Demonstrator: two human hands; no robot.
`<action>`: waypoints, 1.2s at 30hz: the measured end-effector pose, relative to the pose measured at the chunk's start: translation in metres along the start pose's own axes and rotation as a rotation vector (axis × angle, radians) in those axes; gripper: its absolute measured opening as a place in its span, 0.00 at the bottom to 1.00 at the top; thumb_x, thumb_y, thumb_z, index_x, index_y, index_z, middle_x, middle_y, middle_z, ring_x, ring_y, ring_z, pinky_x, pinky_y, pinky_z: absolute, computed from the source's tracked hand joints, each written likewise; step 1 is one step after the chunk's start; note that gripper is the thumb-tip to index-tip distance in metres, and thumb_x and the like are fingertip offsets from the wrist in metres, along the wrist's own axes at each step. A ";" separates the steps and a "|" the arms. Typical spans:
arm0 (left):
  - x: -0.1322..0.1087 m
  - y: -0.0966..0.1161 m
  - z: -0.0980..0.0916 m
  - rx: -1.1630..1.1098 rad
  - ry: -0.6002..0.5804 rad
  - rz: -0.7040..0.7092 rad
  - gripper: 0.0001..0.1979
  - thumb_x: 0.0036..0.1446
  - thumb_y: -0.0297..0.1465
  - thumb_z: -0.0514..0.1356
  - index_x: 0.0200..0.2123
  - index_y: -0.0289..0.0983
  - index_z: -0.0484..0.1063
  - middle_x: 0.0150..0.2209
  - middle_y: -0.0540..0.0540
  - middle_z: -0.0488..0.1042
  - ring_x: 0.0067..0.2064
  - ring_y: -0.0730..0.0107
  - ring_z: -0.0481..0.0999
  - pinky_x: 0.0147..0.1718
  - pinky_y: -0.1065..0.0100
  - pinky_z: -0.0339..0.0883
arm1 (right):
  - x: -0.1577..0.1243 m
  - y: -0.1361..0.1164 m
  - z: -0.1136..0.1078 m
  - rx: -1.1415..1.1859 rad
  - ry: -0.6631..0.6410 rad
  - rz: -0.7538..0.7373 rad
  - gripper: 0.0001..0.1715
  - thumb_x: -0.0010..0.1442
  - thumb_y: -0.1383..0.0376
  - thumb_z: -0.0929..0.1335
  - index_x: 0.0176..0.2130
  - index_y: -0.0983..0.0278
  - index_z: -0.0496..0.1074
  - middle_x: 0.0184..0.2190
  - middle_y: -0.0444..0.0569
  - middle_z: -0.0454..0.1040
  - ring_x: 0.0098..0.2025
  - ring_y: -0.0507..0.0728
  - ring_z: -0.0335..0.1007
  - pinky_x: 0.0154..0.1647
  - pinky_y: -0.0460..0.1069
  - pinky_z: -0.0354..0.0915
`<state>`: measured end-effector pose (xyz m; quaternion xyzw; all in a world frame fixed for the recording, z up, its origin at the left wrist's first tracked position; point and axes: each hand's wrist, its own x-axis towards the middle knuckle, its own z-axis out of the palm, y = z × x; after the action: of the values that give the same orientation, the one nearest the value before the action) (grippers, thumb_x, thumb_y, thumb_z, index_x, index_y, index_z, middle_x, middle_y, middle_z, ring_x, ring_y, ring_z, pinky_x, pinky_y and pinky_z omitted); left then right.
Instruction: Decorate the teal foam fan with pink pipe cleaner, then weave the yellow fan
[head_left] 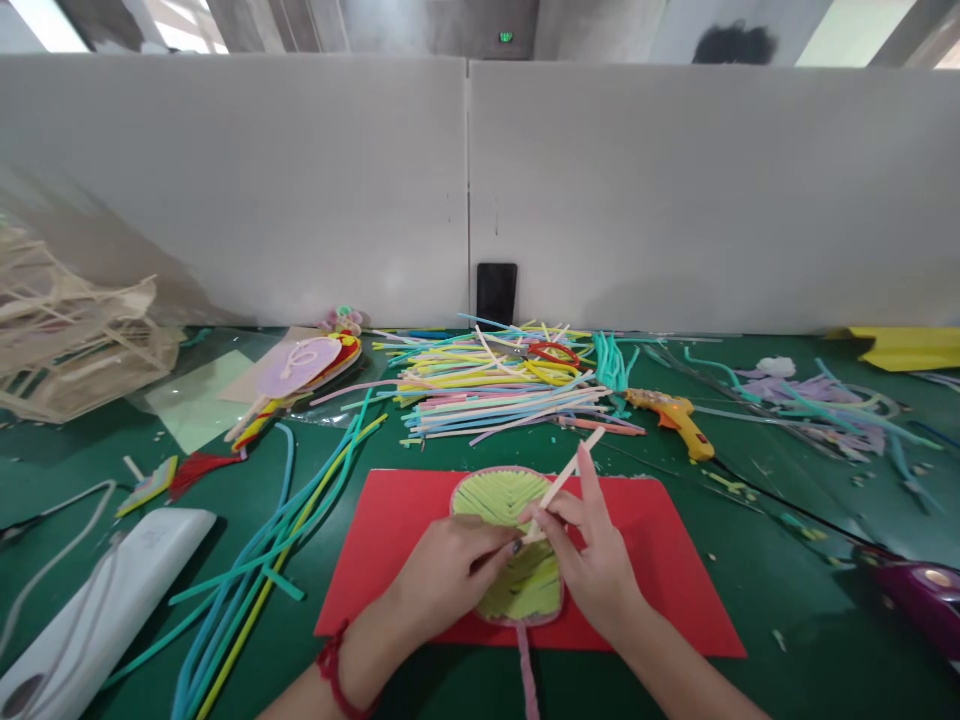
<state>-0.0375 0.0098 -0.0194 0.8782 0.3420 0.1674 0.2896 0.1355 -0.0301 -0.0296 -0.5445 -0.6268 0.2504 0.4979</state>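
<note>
My right hand [600, 565] pinches a pale cream pipe-cleaner-like strip [564, 477], its index finger stretched up along it. The strip's free end points up and right. My left hand [454, 565], with a red cord bracelet on the wrist, pinches the strip's lower end; the fingertips of both hands nearly meet there. Directly beneath lies a round fan-shaped piece [501, 490] of yellow-green strips with a pink rim and a pink twisted handle [527, 670]. My hands cover part of its middle. It rests on a red sheet [660, 560].
Behind the sheet lies a heap of coloured strips [502, 395] with red-handled scissors [553, 353]. A yellow glue gun [679, 420] with a cord sits right of it. Left are loose strips [281, 540], a white power strip [112, 600] and a lilac fan [298, 365]. A grey partition [300, 190] stands behind.
</note>
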 end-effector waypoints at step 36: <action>0.003 0.005 0.004 -0.605 0.200 -0.321 0.12 0.57 0.39 0.53 0.32 0.35 0.69 0.28 0.48 0.72 0.29 0.70 0.72 0.26 0.73 0.65 | 0.004 0.000 0.007 0.044 -0.169 -0.142 0.15 0.62 0.70 0.62 0.45 0.59 0.73 0.36 0.49 0.75 0.39 0.53 0.72 0.39 0.46 0.70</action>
<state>-0.0307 0.0078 -0.0187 0.6671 0.4373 0.2983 0.5242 0.1293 -0.0244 -0.0307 -0.4644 -0.6979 0.2734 0.4717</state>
